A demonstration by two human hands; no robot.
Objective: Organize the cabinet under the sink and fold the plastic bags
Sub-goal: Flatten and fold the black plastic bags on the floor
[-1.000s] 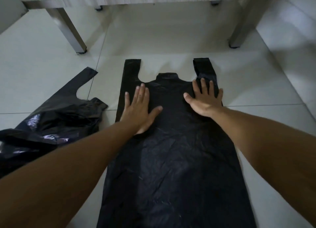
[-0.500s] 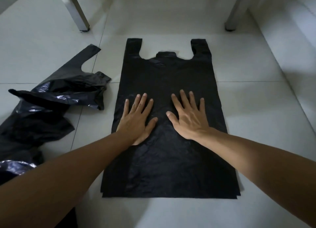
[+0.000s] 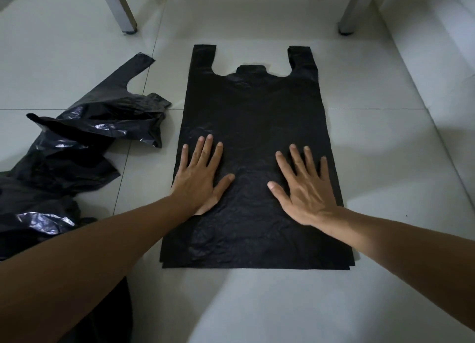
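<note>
Flat bag: one black, thin plastic carrier bag (image 3: 254, 126) lies spread flat on the pale tiled floor (image 3: 385, 162) in the middle of the frame, its bottom edge toward the lower part of the picture.
Handles: two loop handles at the bag's top end, one at upper centre-left (image 3: 203, 57) and one at upper centre-right (image 3: 300, 58), with a small tab (image 3: 252, 68) between them.
Left hand: the left hand (image 3: 200, 178) lies palm down on the bag's left half, just inside its left edge, fingers straight and slightly spread, thumb out toward the middle; it grips nothing.
Right hand: the right hand (image 3: 305, 188) lies palm down on the bag's right half, close to its right edge, fingers straight and fanned, thumb pointing inward; it grips nothing.
Bag relative to hands: both palms rest a little below the bag's middle, apart from each other, with a strip of wrinkled black plastic bare between the thumbs.
Loose bags: a crumpled heap of glossy black plastic bags (image 3: 77, 147) fills the left of the frame, beside the flat bag and not touching it; the number in the heap cannot be told.
Legs: two grey metal furniture legs, one at upper left (image 3: 123, 11) and one at upper right (image 3: 352, 11), stand on the floor beyond the bag.
Wall: a pale wall (image 3: 442, 49) runs along the right edge.
</note>
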